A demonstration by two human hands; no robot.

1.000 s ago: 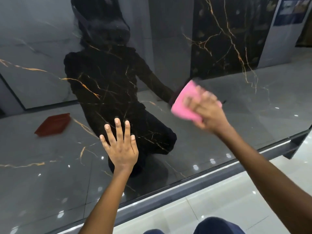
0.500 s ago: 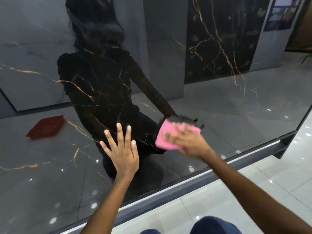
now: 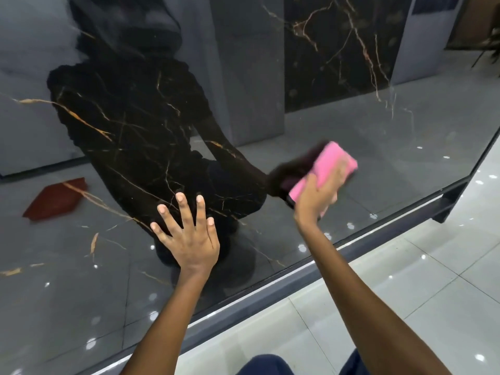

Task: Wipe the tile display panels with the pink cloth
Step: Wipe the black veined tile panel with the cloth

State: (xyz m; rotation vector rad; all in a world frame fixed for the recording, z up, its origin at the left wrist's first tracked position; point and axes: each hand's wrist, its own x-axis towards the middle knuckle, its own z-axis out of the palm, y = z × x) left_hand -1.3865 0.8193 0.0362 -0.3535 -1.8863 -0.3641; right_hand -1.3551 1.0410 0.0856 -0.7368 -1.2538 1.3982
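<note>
Here, folded pink cloth (image 3: 328, 166), glossy gold-veined tile panel (image 3: 351, 131)

We have a single view — a wide-angle camera worn on the head, looking forward and down, close to a glossy dark tile panel (image 3: 338, 125) that fills most of the frame. Both forearms reach in from the bottom edge (straight lines bow near the borders). The pale floor (image 3: 433, 280) shows at lower right — no second view overlaps it.

No text, label or number is legible anywhere on the panels or floor.
</note>
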